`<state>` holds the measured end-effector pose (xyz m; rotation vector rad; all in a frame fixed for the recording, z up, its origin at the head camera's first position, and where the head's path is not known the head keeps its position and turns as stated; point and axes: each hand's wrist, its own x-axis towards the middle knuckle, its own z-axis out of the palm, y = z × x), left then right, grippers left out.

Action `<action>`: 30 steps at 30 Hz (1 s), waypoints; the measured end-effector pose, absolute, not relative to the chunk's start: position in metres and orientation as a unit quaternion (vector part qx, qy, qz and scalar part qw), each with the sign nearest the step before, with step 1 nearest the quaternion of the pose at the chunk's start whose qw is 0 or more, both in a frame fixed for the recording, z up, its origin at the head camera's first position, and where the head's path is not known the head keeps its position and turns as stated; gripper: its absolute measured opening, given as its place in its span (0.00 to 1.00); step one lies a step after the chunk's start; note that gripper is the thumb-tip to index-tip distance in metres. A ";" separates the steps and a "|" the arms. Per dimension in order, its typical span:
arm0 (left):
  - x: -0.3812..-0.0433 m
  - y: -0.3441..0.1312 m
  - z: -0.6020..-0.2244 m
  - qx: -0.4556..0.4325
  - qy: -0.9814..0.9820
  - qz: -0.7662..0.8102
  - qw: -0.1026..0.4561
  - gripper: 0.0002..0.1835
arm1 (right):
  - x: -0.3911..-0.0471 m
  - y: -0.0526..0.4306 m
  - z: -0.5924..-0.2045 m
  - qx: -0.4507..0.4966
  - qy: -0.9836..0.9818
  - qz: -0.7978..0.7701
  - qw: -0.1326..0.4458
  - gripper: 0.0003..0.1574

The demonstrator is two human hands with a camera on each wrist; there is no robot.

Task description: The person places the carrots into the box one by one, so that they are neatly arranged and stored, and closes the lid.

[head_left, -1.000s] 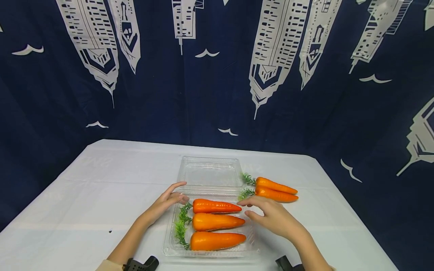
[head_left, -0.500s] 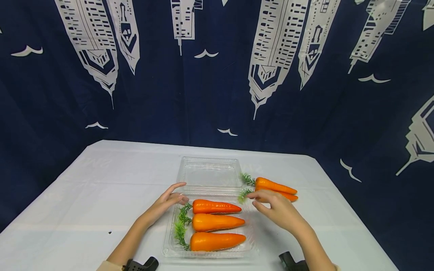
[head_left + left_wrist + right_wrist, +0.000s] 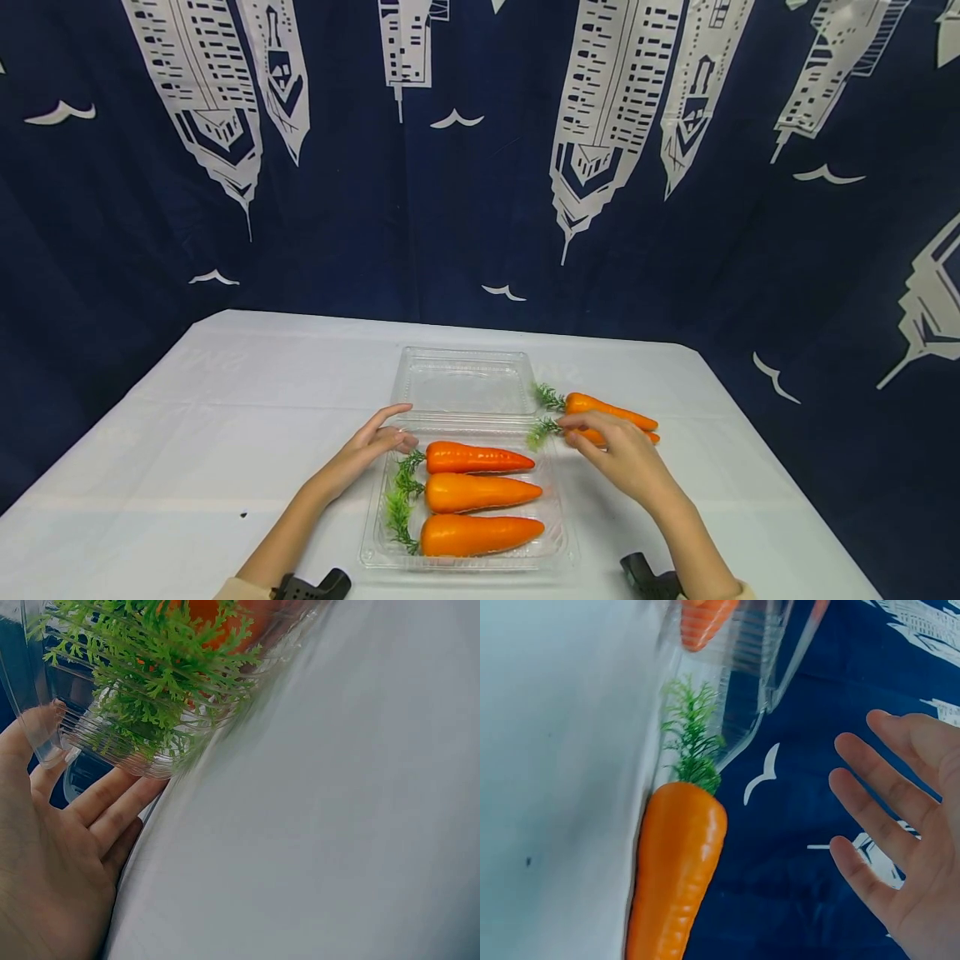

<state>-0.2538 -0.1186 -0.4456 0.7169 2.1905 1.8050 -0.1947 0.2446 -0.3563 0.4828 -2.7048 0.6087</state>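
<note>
A clear plastic clamshell container (image 3: 378, 560) lies opened out on the white table, its lid (image 3: 465, 383) laid back away from me. Three orange carrots (image 3: 483, 492) with green tops lie side by side in its base, tips to the right. My left hand (image 3: 367, 450) is at the container's left side; in the left wrist view its straight fingers reach along the plastic wall beside the green leaves. Right of the container lie two more carrots (image 3: 611, 410). My right hand (image 3: 622, 458), fingers spread, hovers over the nearer carrot (image 3: 676, 862) and partly hides it in the head view.
White cloth covers the table (image 3: 225, 400), with a small dark speck (image 3: 243, 515) on it at the left. Behind stands a dark blue curtain (image 3: 480, 208) with white building prints. Each wrist bears a black camera mount (image 3: 311, 586).
My right hand has moved right and away from me, from beside the carrot tips in the container to over the nearer loose carrot. The left hand has stayed where it was.
</note>
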 end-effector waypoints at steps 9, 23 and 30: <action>-0.254 -0.118 -0.445 0.248 0.744 0.612 0.104 0.25 | -0.205 0.256 -0.366 0.154 -0.947 0.217 0.178 0.13; -0.254 -0.118 -0.446 0.242 0.747 0.610 0.104 0.24 | -0.217 0.276 -0.383 0.108 -0.955 0.226 0.162 0.17; -0.253 -0.118 -0.445 0.240 0.749 0.609 0.103 0.25 | -0.220 0.284 -0.389 0.114 -0.950 0.239 0.168 0.18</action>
